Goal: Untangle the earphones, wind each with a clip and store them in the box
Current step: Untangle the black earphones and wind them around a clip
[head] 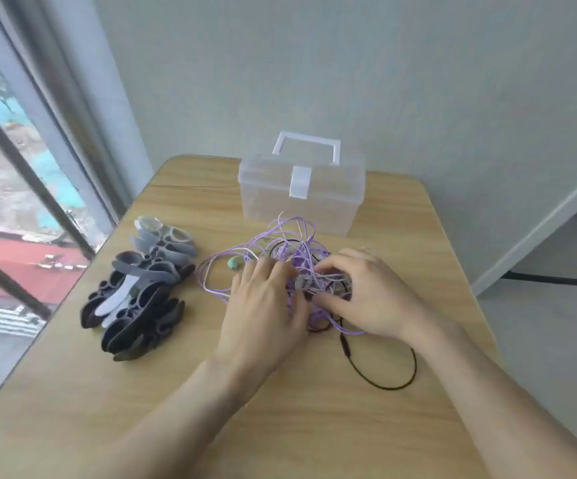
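A tangle of earphones (281, 248), mostly purple and white cords with one black cord (383, 382) looping out to the right, lies mid-table. My left hand (262, 305) rests on the tangle's left side with fingers curled into the cords. My right hand (370, 292) pinches cords on the right side. A clear plastic box (300, 191) with a white handle and latch stands closed behind the tangle. A pile of grey, black and white clips (142, 288) lies to the left.
The wooden table (280, 426) has its left edge along a window and its right edge open to the floor. A small mint-green earpiece (234, 262) lies beside the tangle. A wall rises behind the box.
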`<action>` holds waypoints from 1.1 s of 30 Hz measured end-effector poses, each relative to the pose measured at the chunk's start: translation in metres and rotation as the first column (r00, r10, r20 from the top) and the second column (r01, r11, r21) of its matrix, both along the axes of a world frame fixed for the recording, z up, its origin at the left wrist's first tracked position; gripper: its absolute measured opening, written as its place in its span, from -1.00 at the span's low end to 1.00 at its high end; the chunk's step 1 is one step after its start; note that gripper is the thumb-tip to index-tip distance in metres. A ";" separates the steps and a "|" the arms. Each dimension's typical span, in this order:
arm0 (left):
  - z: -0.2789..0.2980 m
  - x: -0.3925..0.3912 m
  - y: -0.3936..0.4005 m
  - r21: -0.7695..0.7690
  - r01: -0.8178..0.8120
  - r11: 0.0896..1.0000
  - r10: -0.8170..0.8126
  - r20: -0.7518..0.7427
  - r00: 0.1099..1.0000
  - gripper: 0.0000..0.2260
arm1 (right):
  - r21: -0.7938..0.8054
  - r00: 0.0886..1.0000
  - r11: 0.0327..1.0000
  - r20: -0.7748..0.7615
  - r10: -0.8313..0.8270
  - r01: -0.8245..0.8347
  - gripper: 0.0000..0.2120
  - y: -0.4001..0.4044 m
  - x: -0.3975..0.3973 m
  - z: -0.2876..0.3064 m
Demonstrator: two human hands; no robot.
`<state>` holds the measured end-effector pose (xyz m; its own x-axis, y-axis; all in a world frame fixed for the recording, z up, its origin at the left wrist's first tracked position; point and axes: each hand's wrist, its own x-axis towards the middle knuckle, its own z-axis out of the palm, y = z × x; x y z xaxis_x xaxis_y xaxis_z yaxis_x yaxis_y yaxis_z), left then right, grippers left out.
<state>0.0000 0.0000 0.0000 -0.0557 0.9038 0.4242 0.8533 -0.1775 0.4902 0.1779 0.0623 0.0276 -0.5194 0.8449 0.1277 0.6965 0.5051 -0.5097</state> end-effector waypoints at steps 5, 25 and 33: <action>-0.006 -0.004 -0.011 -0.025 0.065 0.998 -0.063 0.065 0.996 -0.66 | 0.078 0.985 0.991 -0.141 -0.099 0.111 -0.79 -0.015 0.000 -0.001; 0.012 -0.014 -0.070 -0.126 0.058 0.990 -0.037 0.165 0.986 -0.86 | -0.079 0.852 0.850 0.094 -0.514 0.521 -0.78 -0.098 0.044 -0.017; 0.019 0.005 -0.083 0.068 0.172 0.983 -0.178 0.098 0.979 -0.49 | -0.129 0.757 0.922 -0.535 -0.374 0.365 -0.86 -0.112 0.045 0.012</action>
